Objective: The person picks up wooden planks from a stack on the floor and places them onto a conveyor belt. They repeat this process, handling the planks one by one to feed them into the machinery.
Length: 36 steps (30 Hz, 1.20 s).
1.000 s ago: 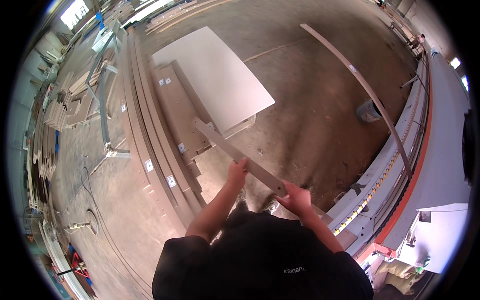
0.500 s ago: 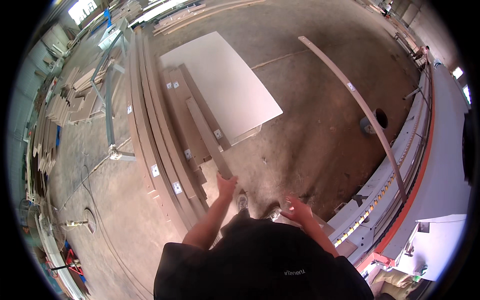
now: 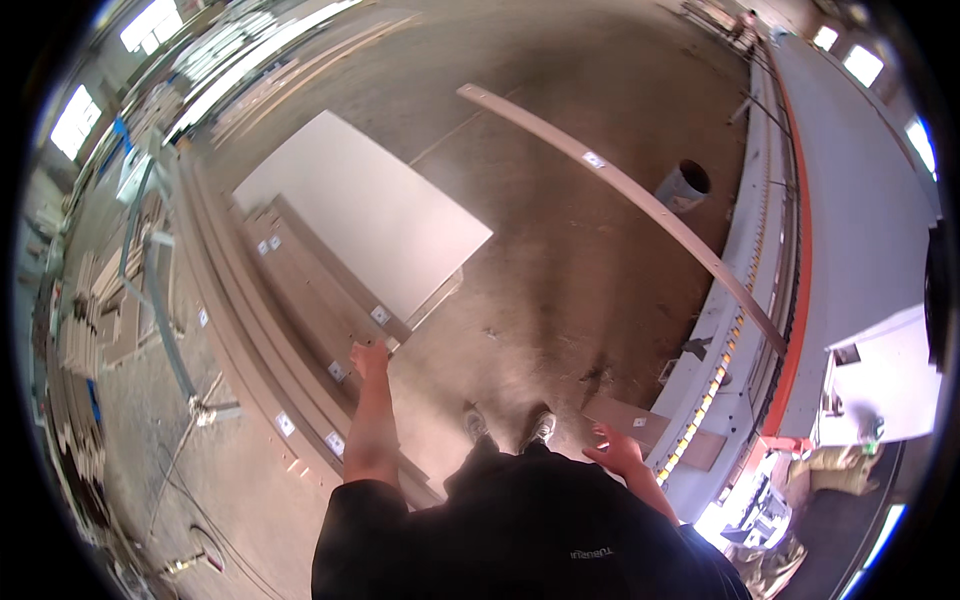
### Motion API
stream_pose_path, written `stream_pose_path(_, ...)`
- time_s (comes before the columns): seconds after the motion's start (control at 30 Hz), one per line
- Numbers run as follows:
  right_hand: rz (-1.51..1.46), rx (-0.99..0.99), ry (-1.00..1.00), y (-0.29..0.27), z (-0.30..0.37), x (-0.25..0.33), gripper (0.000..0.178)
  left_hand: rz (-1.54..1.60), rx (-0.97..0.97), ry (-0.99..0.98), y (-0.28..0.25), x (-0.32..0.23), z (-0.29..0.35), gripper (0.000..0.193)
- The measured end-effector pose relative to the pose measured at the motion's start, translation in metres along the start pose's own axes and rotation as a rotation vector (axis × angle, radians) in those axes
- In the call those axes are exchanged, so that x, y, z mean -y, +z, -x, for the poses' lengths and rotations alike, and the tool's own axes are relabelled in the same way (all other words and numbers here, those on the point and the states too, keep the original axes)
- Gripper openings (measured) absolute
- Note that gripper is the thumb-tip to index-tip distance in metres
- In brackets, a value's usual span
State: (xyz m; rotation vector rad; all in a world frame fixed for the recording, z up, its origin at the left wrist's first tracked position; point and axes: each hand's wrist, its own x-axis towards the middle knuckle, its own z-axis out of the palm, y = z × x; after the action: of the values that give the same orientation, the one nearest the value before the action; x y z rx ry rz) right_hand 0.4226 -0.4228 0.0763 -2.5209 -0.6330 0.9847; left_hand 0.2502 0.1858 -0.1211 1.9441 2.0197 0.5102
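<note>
My left hand (image 3: 369, 357) reaches forward to the near end of the brown boards (image 3: 305, 285) stacked on the left. Its fingers are curled at a brown board's end, and the grip is partly hidden. Low at the right, my right hand (image 3: 615, 452) holds nothing, its fingers apart. Just beyond it lies a short brown board (image 3: 625, 418) with a white label, close to the machine's edge. A large pale panel (image 3: 370, 220) lies under and beyond the stacked boards.
One long brown strip (image 3: 640, 200) spans from the floor to the long machine bed (image 3: 735, 345) at right. A round bin (image 3: 685, 185) stands behind it. Long boards (image 3: 240, 330) and a metal frame (image 3: 165, 310) are at left. A person (image 3: 745, 25) is far off.
My view has turned to the right. The narrow board my left hand held no longer stands out above the stack. My right hand has moved right, beside the short board.
</note>
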Motion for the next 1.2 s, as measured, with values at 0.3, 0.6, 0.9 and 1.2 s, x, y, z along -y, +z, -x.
stream_pose_path(0.3, -0.162, -0.124, 0.253, 0.016, 0.093, -0.035, 0.060, 0.567, 1.202, 0.211, 0.041, -0.115, 0.172, 0.028)
stream_pose_path(0.6, -0.372, -0.409, 0.461, 0.051, 0.186, -0.088, 0.041, 0.617, 1.697, 0.242, 0.008, -0.284, 0.373, 0.033)
stream_pose_path(0.9, -0.322, -0.628, 0.301, 0.031, 0.275, -0.178, 0.021, 0.907, 1.589, -0.018, 0.072, -0.414, 0.497, 0.066)
stream_pose_path(1.2, -0.309, -0.803, 0.289, -0.008, 0.279, -0.254, 0.026, 1.219, 1.363, -0.257, 0.060, -0.357, 0.530, 0.029)
